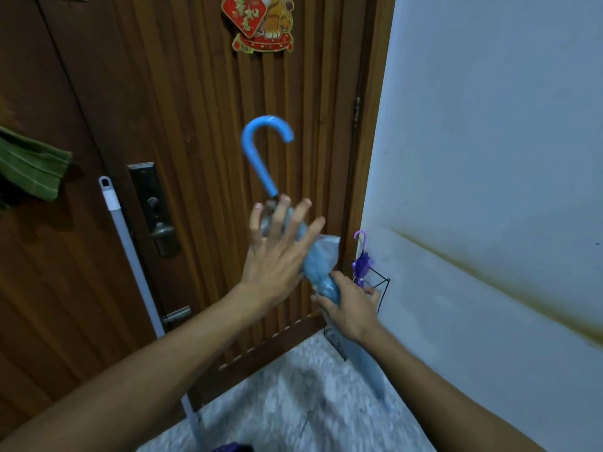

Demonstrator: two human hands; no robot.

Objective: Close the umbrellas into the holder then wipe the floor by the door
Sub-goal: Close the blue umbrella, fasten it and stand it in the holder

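Note:
A folded light blue umbrella (318,259) with a curved blue handle is held upright and tilted in front of the wooden door. My right hand (350,305) grips its canopy low down, and its tip points at the floor. My left hand (277,243) lies flat against the upper canopy with the fingers spread, closed around nothing. A small purple umbrella (361,261) stands closed in the black wire holder (383,288) in the corner where door and white wall meet.
A mop or broom pole (130,252) leans on the door at left, beside the lock plate (153,207). A green cloth (29,164) hangs at far left. Speckled grey floor (293,396) lies below. A dark purple object (233,447) shows at the bottom edge.

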